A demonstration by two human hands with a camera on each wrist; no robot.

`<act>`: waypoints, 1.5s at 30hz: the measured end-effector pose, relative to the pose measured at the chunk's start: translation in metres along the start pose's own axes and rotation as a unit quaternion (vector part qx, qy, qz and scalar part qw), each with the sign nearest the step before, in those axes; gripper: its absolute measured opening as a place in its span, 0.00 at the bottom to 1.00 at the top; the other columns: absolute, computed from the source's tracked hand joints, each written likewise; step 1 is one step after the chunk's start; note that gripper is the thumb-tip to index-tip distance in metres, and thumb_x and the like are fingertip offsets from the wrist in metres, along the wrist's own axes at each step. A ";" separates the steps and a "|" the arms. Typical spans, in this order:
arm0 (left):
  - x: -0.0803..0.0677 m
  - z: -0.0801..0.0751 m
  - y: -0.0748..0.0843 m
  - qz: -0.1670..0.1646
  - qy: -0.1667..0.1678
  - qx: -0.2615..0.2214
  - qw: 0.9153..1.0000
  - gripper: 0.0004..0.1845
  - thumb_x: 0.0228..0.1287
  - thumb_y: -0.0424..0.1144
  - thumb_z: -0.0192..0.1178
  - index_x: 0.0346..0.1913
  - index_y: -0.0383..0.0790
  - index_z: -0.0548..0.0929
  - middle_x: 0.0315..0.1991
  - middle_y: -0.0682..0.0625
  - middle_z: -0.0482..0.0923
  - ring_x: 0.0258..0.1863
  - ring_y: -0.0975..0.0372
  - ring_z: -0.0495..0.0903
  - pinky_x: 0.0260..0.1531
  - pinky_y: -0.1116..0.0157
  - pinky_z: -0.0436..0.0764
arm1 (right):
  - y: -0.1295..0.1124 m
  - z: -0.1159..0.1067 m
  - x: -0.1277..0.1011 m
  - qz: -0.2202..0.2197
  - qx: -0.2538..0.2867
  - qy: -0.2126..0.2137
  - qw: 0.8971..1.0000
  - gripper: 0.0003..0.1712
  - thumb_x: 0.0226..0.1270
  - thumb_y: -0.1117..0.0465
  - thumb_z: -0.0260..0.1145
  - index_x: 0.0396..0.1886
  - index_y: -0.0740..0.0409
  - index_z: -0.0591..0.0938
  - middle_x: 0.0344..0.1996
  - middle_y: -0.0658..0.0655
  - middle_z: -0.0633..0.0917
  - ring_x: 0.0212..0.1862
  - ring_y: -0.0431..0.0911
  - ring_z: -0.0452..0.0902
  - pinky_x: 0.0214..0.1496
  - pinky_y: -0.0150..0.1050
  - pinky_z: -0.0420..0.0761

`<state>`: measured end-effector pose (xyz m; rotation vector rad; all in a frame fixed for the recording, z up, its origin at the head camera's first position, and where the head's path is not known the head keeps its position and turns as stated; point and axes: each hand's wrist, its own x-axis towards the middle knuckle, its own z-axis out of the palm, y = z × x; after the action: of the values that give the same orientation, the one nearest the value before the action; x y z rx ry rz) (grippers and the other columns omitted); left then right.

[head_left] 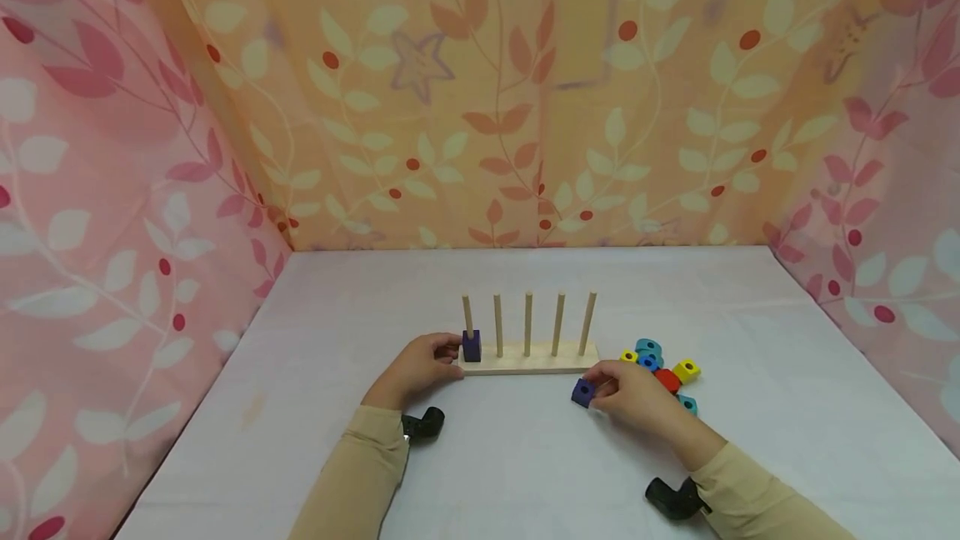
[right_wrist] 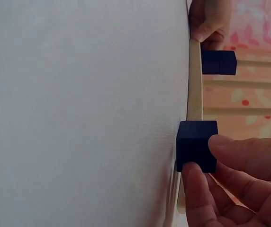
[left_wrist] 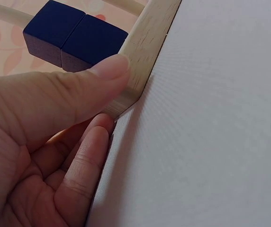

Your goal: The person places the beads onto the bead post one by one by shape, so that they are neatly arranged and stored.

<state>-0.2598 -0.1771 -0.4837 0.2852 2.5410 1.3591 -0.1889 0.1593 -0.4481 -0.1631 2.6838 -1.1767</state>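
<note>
Nearest the camera, two black wrist devices (head_left: 677,498) are sitting at the sleeve cuffs, and just past them the right hand (head_left: 633,397) is pinching a purple cube (head_left: 582,392) between thumb and fingertips. That cube is hovering in front of the pegboard (head_left: 517,369), towards its right end, its hole showing on the upper side; the grip at its sides is probably meant to leave that hole free.

Over on the other side, the left hand (head_left: 420,367) is gripping the board's left end, thumb on the front edge and fingers bending round the end, seemingly to steady it. Two purple cubes (head_left: 472,347) are sitting stacked on the leftmost peg, while the other four pegs (head_left: 528,323) are standing bare. Right of the board, loose teal, blue, yellow (head_left: 686,371) and red (head_left: 667,380) pieces are lying bunched, apparently within easy reach of the right hand. Behind everything, a leafy orange cloth (head_left: 495,107) is hanging.

Now the views are differing: both wrist cameras are revealing the seam between the stacked cubes, which from the head look like one block. Only the head view is catching the loose pieces and the held cube's hole.
</note>
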 end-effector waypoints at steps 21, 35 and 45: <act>0.001 -0.001 0.003 -0.005 0.005 -0.002 1.000 0.28 0.46 0.39 0.71 0.54 0.46 0.77 0.43 0.53 0.78 0.45 0.62 0.75 0.50 0.60 0.72 | -0.017 -0.002 0.013 -0.009 0.025 -0.036 0.999 0.12 0.53 0.62 0.69 0.39 0.51 0.82 0.34 0.50 0.80 0.37 0.44 0.73 0.36 0.37 0.75; 0.002 -0.002 0.004 -0.001 0.000 -0.005 1.000 0.28 0.45 0.38 0.71 0.54 0.45 0.77 0.44 0.53 0.78 0.45 0.62 0.75 0.50 0.60 0.72 | -0.085 -0.021 0.012 -0.115 0.091 -0.030 0.989 0.16 0.57 0.59 0.67 0.45 0.55 0.80 0.40 0.54 0.81 0.41 0.46 0.77 0.40 0.38 0.79; 0.003 -0.001 0.001 -0.011 0.001 -0.002 1.000 0.28 0.44 0.39 0.72 0.53 0.47 0.77 0.43 0.54 0.78 0.43 0.62 0.75 0.49 0.60 0.73 | -0.130 -0.014 0.025 -0.190 0.166 -0.022 0.967 0.17 0.55 0.64 0.68 0.46 0.60 0.79 0.40 0.57 0.81 0.41 0.46 0.78 0.42 0.36 0.79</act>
<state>-0.2629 -0.1763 -0.4828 0.2542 2.5349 1.3554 -0.2142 0.0770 -0.3463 -0.6631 2.4349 -1.6869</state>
